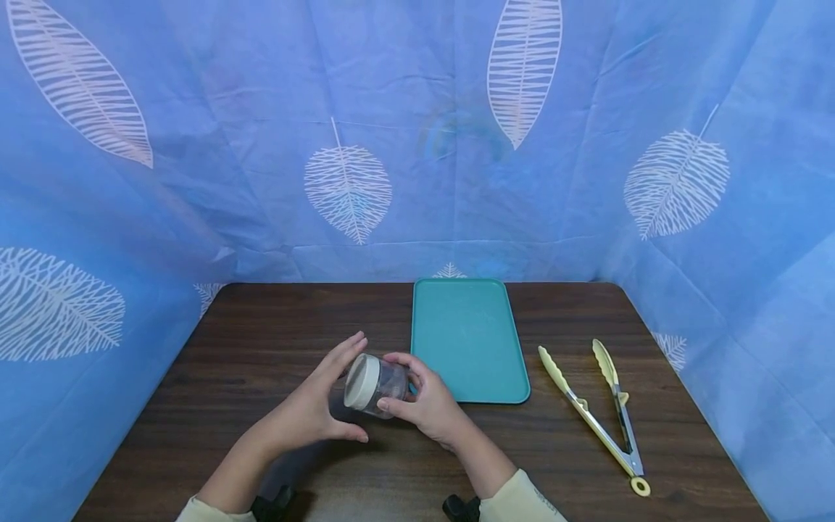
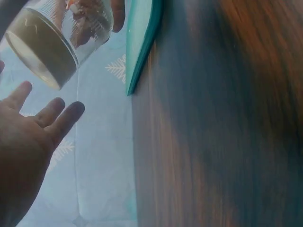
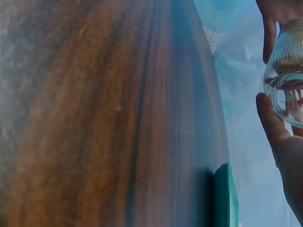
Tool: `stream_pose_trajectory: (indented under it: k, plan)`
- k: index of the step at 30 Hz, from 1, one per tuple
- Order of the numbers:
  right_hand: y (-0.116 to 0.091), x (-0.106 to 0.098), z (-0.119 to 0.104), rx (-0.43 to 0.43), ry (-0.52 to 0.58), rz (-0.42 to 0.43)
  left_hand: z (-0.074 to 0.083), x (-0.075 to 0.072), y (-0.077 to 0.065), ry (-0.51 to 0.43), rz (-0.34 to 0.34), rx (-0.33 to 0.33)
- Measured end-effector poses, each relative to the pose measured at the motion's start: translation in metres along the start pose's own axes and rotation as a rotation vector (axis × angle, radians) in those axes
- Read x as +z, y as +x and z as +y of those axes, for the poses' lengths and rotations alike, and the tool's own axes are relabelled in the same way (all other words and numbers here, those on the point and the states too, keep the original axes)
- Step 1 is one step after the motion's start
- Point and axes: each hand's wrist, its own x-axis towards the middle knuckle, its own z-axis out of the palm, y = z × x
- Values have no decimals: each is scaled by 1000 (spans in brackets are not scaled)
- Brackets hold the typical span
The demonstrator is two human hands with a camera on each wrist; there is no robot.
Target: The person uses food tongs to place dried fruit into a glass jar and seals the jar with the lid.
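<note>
A small clear jar (image 1: 390,384) with a cream lid (image 1: 362,382) is held tilted above the table, its lid facing left. My right hand (image 1: 427,402) grips the jar's base end, thumb on the near side and fingers on the far side. Spread wide beside the lid is my left hand (image 1: 313,409), thumb low and fingers raised. In the left wrist view the fingers of the left hand (image 2: 28,127) stand apart from the lid (image 2: 42,52). The right wrist view has the ribbed glass jar (image 3: 286,78) at its right edge, the right thumb against it.
A teal tray (image 1: 466,341) lies at the back of the dark wooden table (image 1: 313,312), just beyond the right hand. To its right rest spread tongs (image 1: 616,428) with pale yellow tips. Blue leaf-print cloth (image 1: 404,87) hangs around the table.
</note>
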Motion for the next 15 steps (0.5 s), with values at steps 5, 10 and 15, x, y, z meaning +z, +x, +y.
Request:
stream_pose_trajectory:
  k: [5, 10, 15]
  plan:
    - [-3, 6, -2, -26, -26, 36, -1, 2, 1, -149, 50, -107]
    - [-5, 10, -3, -25, -68, 86, 4, 8, 7, -210, 71, -312]
    - [-6, 13, -8, -56, -128, 103, 11, 9, 13, -221, 62, -463]
